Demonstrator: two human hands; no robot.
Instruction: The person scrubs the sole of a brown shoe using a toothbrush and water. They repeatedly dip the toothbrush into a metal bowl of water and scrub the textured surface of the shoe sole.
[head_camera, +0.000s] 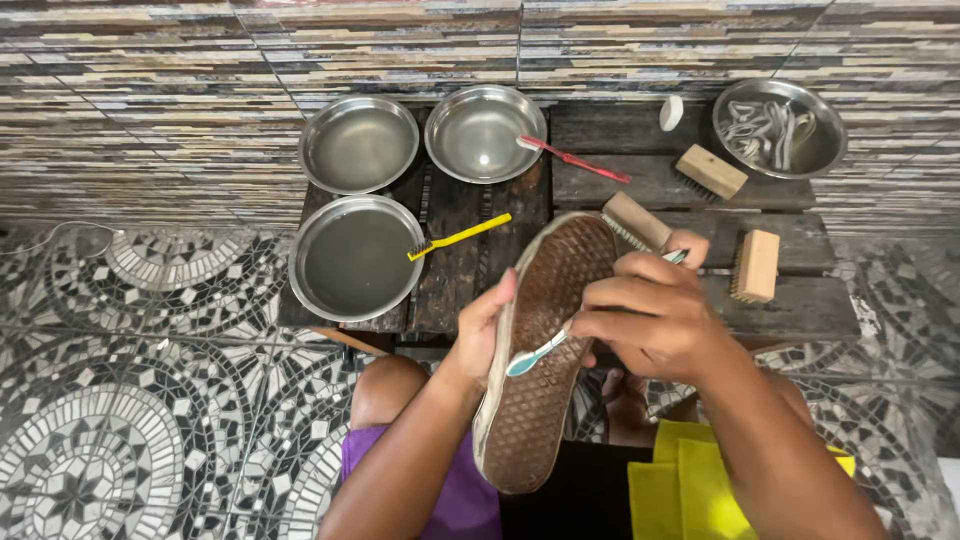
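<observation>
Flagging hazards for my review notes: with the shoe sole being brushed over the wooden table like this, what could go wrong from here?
1. The shoe is steadied only by the left hand; brushing pressure from the right hand could twist it loose.
2. The shoe's toe sits close to the wooden brush; a slip might knock it off.
3. Grit flicked by the teal toothbrush may land in the nearby water bowl.

Upturned brown-soled shoe (545, 350), teal toothbrush (535, 353) lying across its tread.

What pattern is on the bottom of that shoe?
A brown criss-cross diamond tread on the shoe sole, seen clearly in the head view.
</observation>
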